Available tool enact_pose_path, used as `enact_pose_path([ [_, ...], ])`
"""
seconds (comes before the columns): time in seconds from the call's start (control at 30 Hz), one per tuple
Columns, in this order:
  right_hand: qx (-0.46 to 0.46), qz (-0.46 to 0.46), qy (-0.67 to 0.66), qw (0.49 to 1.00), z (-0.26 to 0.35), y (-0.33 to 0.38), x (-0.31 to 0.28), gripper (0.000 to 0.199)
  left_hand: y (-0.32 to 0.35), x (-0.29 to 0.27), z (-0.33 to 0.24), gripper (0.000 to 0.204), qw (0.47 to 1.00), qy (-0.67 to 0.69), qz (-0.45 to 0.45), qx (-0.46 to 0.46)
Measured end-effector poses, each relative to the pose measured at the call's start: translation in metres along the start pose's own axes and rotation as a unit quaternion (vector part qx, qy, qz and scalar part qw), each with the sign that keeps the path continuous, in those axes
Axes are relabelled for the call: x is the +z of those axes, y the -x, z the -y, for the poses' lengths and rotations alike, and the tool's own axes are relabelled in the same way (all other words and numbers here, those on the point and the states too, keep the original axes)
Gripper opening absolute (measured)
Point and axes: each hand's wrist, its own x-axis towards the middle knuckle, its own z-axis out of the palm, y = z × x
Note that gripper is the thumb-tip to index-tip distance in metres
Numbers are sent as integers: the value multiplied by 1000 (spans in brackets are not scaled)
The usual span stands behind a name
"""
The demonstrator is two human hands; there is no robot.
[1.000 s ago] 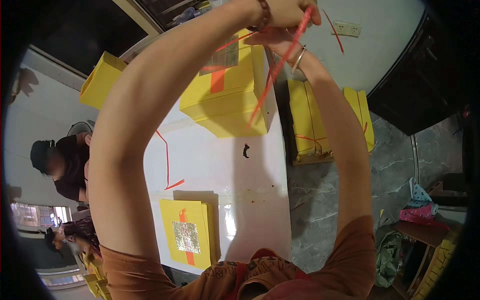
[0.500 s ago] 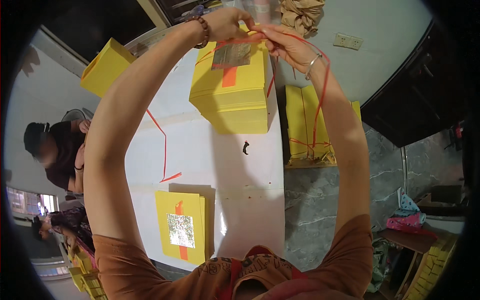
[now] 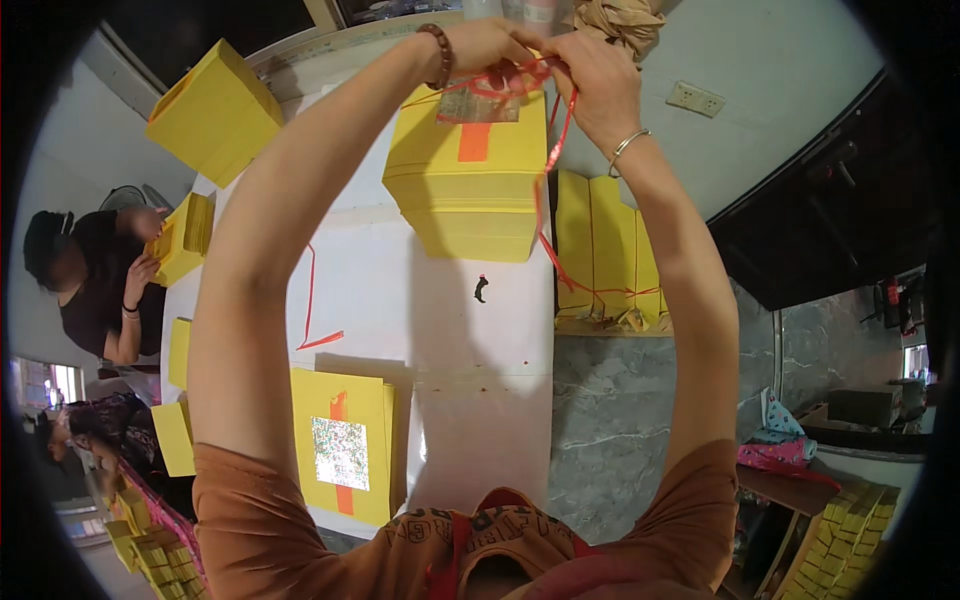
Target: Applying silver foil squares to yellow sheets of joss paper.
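At the far end of the white table [image 3: 470,420] stands a tall stack of yellow paper [image 3: 460,215], with a silver square and an orange strip on top. Red plastic string [image 3: 556,150] runs over its far part and hangs down on its right. My left hand [image 3: 497,50], a beaded bracelet on its wrist, pinches the string above the stack's far edge. Close beside it, my right hand [image 3: 600,85] is closed on the same string, its back partly hiding the fingers. Where the strands cross between the fingers, the detail is too small to make out.
A lower yellow paper stack [image 3: 380,440] lies near me on the left. Yellow bundles [image 3: 595,235] stand right of the table. Another yellow stack [image 3: 215,115] is at the far left. A person [image 3: 105,285] handles yellow paper at the left edge. Loose red string [image 3: 311,300] lies on the table.
My right hand has turned over, its back now facing up. The string loop that passed over my right wrist now hangs straighter beside the stack. The view has shifted slightly.
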Motion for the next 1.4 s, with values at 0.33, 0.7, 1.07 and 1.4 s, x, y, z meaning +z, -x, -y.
enact_pose_path([
  [0.33, 35, 35, 128, 991, -4, 15, -2, 19, -24, -16, 18, 23, 991, -40, -91, 95],
  [0.7, 418, 242, -415, 771, -6, 101, 14, 39, 11, -41, 110, 10, 939, -166, -300, 0],
  [1.07, 472, -19, -635, 611, 10, 46, 18, 24, -1, 10, -19, 16, 989, -6, -90, 117],
  [1.4, 397, 92, -532, 742, 11, 35, 16, 24, -13, 22, -21, 46, 968, -149, 3, 200],
])
